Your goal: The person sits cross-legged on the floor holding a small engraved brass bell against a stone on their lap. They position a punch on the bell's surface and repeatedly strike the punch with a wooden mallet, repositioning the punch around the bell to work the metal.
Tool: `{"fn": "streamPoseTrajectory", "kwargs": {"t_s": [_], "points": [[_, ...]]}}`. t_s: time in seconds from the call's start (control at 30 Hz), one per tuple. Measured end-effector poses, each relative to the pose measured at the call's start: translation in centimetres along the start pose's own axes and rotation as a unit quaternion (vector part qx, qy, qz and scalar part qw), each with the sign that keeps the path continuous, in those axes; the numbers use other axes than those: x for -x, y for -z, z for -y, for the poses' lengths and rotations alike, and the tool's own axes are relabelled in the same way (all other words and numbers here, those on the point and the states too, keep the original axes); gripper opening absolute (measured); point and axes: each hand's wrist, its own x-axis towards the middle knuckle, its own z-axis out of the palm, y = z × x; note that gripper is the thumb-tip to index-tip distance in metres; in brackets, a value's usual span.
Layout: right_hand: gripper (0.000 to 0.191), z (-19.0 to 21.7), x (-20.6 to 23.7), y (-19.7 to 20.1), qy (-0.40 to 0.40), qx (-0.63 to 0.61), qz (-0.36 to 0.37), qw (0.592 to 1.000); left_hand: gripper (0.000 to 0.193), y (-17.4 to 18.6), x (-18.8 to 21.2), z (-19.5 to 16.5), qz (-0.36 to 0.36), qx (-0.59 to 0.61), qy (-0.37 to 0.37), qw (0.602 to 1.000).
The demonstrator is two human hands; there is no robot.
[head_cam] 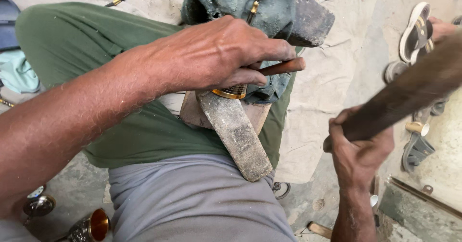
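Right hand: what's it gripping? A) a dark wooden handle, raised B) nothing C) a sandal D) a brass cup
A: the right hand is closed around a dark wooden handle that slants up to the right, blurred, while the left hand pinches a thin reddish-brown tool against a brass-rimmed piece.

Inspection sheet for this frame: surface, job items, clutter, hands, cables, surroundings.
Surface: worn metal bar across the lap, on a wooden block.
Job's things: brass-rimmed cup; reddish punch tool; dark wooden mallet, blurred.
Clutter: brass cup, sandals, small metal parts.
Grippers: left hand grips the punch tool; right hand grips the mallet.
Cables: nothing seen.
Surroundings: cloth sheet, dusty floor.
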Motion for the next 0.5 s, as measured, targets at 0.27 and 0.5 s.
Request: {"fn": "streamPoseTrajectory", "kwargs": {"t_s": [0.27, 0.5], "points": [[0.020, -0.1, 1.0, 0.0, -0.028, 0.041, -0.008, 0.999, 0.048, 0.4, -0.6, 0.0, 0.035, -0.003, 0.004, 0.999], [0.020, -0.8, 2.0, -0.4, -0.048, 0.025, -0.031, 0.998, 0.046, 0.7, -0.8, 0.0, 0.034, 0.026, -0.022, 0.999]]}}
